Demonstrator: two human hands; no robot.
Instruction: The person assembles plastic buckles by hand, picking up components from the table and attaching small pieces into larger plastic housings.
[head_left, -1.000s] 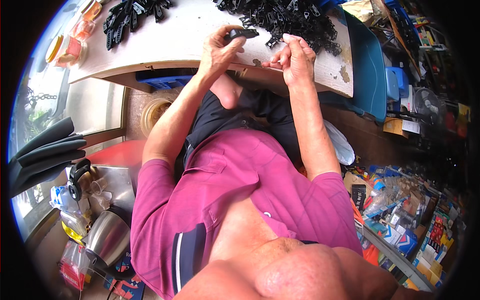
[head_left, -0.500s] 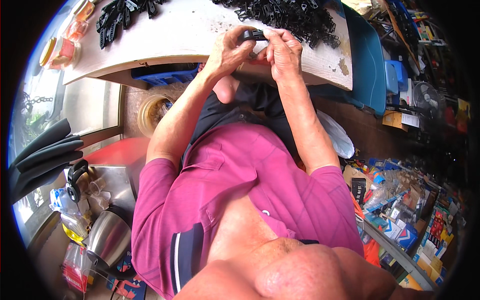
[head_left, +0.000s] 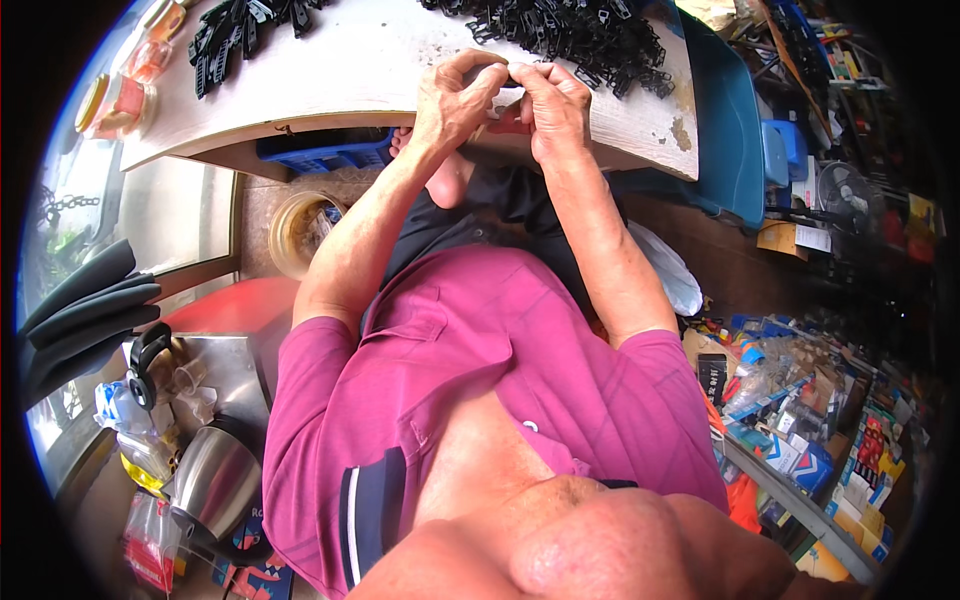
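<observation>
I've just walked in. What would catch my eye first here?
The magenta shirt fills the middle. Above it, the left hand and right hand meet over the table's near edge, pinching a black part, mostly hidden. Beyond them lies a big black heap, with a smaller heap to its left.

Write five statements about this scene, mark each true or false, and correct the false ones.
1. A larger heap and a smaller heap of black pieces lie on the table. True.
2. The larger heap is left of the smaller heap. False: it is to the right.
3. The left hand and right hand meet at a small dark part. True.
4. The hands are far apart. False: their fingertips are close together.
5. A blue crate sits below the tabletop. True.
</observation>
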